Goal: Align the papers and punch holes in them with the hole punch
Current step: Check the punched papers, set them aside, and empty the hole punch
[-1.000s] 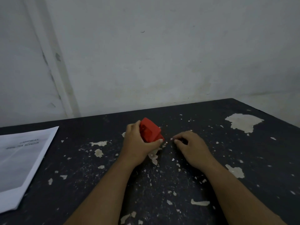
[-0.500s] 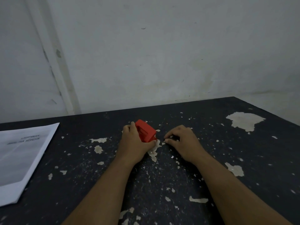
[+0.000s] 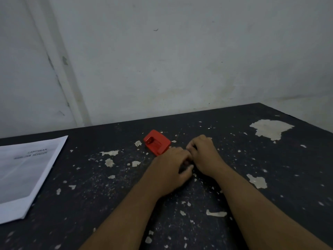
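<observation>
Head view shows the red hole punch (image 3: 157, 142) lying on the dark counter (image 3: 234, 204), near the middle and closer to the back edge. Its long side runs on a slant — from back-left to front-right. Nobody is holding it.

Just in front of it and to the right, the two hands meet. The left hand (image 3: 170, 170) is the nearer one; its knuckles sit right beside the punch's front corner, maybe touching, but I cannot tell. The right hand (image 3: 204, 154) is a bit farther to the right. The fingers of both hands are curled and pressed close together, tip to tip. They may be pinching something small between them — it is too hidden to say what.

The papers (image 3: 27, 170) lie flat in a stack by the left edge of the counter, well apart from the hands and the punch. No holes have been made yet, I think. The left hand would reach the papers first.
</observation>
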The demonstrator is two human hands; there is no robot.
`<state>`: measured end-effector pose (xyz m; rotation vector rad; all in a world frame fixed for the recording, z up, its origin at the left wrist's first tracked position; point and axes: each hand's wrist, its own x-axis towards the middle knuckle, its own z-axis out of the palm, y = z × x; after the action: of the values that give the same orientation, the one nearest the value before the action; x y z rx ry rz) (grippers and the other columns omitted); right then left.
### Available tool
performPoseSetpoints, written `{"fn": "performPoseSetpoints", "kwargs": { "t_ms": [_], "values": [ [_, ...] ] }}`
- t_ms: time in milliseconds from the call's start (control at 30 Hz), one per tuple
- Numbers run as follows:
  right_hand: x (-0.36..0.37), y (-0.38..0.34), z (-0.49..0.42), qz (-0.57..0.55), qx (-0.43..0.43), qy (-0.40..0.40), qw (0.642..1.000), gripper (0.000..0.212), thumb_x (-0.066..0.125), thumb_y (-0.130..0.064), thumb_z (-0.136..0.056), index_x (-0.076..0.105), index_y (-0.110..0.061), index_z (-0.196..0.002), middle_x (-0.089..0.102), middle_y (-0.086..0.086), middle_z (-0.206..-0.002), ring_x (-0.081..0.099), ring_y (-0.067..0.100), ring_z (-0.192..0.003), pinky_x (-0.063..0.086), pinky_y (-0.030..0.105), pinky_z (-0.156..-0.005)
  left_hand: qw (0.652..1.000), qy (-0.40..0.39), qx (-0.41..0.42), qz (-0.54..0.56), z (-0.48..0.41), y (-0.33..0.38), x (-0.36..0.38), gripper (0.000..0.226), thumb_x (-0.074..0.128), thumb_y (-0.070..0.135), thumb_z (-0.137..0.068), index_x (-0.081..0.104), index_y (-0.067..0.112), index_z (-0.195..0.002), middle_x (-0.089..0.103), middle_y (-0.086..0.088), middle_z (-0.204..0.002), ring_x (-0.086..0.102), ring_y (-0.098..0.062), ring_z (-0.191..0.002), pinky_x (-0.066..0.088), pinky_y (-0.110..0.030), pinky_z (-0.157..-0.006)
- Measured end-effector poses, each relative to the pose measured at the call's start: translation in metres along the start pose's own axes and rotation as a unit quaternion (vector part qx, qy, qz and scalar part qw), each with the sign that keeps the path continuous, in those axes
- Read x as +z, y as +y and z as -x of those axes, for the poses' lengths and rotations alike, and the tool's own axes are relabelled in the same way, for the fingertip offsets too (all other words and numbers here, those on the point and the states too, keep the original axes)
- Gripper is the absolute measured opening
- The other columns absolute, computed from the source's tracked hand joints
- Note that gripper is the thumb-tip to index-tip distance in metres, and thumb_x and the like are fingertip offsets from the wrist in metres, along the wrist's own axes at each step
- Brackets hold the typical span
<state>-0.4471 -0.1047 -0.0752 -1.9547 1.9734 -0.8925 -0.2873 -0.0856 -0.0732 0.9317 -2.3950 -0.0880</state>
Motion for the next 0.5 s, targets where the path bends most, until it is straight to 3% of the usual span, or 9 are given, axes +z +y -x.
{"fn": "performPoseSetpoints", "kwargs": {
  "t_ms": [167,333,500],
  "values": [
    [-0.009,0.006,0.009,-0.112,0.064,0.075,0.989,0.018,0.05,-0.018,-0.098,0.058,-0.025,-0.084,0.056,0.0,-0.099,0.053,0.019,-0.101,0.045,0.034,-0.09,0.998,-0.045,-0.03,0.038,0.003,-0.005,0.0,0.027,0.058,0.044,-0.085,0.068,0.028,-0.105,0.06,0.013,-0.1,0.056,-0.003,-0.091,0.052,-0.031,-0.082],
    [-0.013,0.007,0.015,-0.132,0.081,0.095,0.983,0.019,0.051,-0.019,-0.098,0.061,-0.023,-0.083,0.062,0.004,-0.097,0.057,0.02,-0.096,0.048,0.039,-0.089,0.995,-0.074,-0.034,0.063,0.003,-0.009,-0.003,0.026,0.061,0.04,-0.088,0.072,0.032,-0.11,0.059,0.015,-0.102,0.054,-0.001,-0.093,0.052,-0.03,-0.083],
    [-0.013,0.008,0.02,-0.139,0.088,0.098,0.981,0.019,0.052,-0.02,-0.098,0.061,-0.025,-0.081,0.059,-0.002,-0.091,0.058,0.018,-0.094,0.047,0.038,-0.09,0.994,-0.083,-0.029,0.064,0.0,-0.011,-0.003,0.016,0.065,0.037,-0.088,0.074,0.033,-0.1,0.056,0.022,-0.093,0.054,0.002,-0.087,0.05,-0.024,-0.078]
  ]
}}
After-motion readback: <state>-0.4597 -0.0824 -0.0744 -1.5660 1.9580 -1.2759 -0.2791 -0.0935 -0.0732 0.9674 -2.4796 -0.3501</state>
